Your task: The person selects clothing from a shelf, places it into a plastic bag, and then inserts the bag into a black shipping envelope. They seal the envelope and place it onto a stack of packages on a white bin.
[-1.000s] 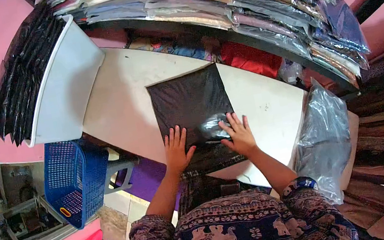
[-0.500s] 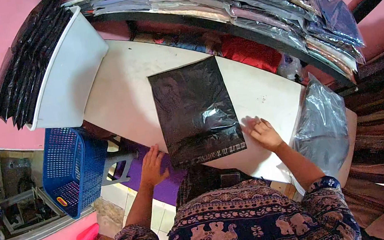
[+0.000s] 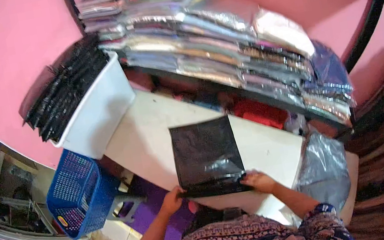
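Note:
A black plastic package (image 3: pixel 203 149) lies on the white table (image 3: pixel 148 132), its near edge by the person's body. My left hand (image 3: pixel 173 200) grips the near left corner of the package, fingers closed on it. At the near right corner, my right hand (image 3: pixel 258 182) is closed on the package's edge. The package's near strip looks raised or folded between both hands. To the right of my right hand lies a grey item in clear plastic (image 3: pixel 323 174).
A white bin (image 3: pixel 98 111) full of black packages (image 3: pixel 60 89) stands at the table's left end. Below it is a blue basket (image 3: pixel 74 192). Stacks of plastic-wrapped cloth (image 3: pixel 200 49) fill the shelf behind the table. Purple material (image 3: pixel 165 227) lies below the table's left side.
Both hands have moved from beside the package to its near corners and taken hold of them. The view has tilted up, showing more wall and shelf.

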Demonstrator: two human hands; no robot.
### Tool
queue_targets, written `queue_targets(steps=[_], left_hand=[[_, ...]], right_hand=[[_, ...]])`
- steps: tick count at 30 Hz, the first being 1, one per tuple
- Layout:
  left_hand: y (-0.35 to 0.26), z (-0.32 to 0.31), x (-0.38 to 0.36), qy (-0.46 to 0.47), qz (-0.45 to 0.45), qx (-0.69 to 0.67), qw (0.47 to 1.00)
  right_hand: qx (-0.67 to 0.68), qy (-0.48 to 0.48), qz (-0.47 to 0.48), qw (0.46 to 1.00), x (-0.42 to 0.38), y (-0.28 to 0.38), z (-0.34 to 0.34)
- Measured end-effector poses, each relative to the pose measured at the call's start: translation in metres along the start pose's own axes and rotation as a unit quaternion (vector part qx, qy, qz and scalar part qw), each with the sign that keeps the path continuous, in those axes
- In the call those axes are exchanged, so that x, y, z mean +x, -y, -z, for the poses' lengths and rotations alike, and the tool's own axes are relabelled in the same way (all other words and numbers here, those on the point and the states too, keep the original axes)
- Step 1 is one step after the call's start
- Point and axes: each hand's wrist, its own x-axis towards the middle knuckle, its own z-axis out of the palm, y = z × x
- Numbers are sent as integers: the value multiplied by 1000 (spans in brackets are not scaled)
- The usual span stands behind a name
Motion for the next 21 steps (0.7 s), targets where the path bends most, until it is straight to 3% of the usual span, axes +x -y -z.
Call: queue_targets(steps=[1,4,6,8,9,11,12,14,16,18,20,21], left_hand=[[2,0,3,9,70,-69,995],[23,-4,13,19,64,-147,987],[36,-9,19,12,58,-138,989],[57,-21,26,-16,12,-189,982],[50,-18,27,-20,11,-189,982],[27,-11,29,-103,-10,-168,980],[28,-16,31,-105,-9,-167,980],[37,-30,37,-147,54,-331,930],[37,-32,43,-173,74,-252,949],[27,-31,44,-223,78,-153,960],[20,-35,51,-294,45,-80,951],[31,-37,54,-258,67,-131,955]], right_hand=[[-9,-7,-22,1000,0,1,1],[-7,-15,-78,997,1,8,11],[81,7,-102,991,8,1,4],[165,-89,-95,978,13,-19,-30],[162,-89,-92,978,16,-19,-26],[247,-206,-153,934,24,-10,-20],[248,-206,-151,935,30,-6,-19],[433,-359,-197,803,42,2,-21],[442,-396,-188,783,52,1,-24],[488,-359,-280,745,58,-5,-38],[435,-315,-346,769,62,7,-11],[413,-338,-334,777,66,8,-8]])
